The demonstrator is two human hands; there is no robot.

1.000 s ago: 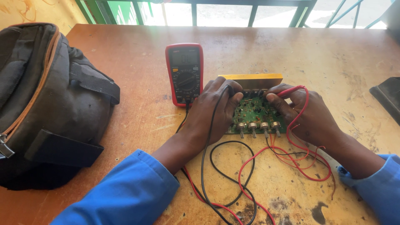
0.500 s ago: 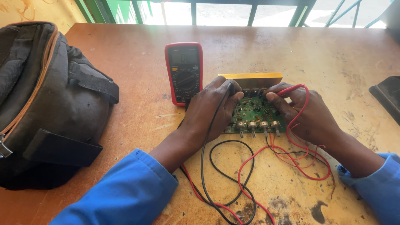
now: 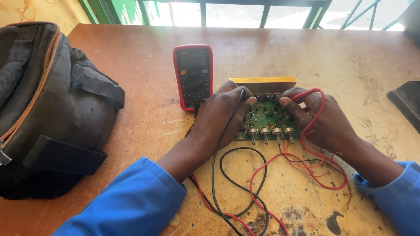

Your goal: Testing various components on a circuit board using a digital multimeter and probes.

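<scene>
A green circuit board point(image 3: 267, 119) with a yellow strip along its far edge and several knob shafts at its near edge lies on the wooden table point(image 3: 306, 52). My left hand point(image 3: 221, 116) grips a black test probe point(image 3: 240, 97), its tip pressed onto the board's left part. My right hand point(image 3: 321, 120) grips a red test probe point(image 3: 302, 94) and touches it to the board's far right part. Black and red leads point(image 3: 245, 192) loop over the table toward me. A red-cased multimeter point(image 3: 193, 76) lies just left of the board.
A large dark backpack point(image 3: 48, 109) with an orange zipper line fills the table's left side. A dark object point(image 3: 407, 102) pokes in at the right edge. Green window bars point(image 3: 262, 11) run beyond the table's far edge.
Both hands stay on the board with their probes; only tiny shifts of the fingers and the camera show.
</scene>
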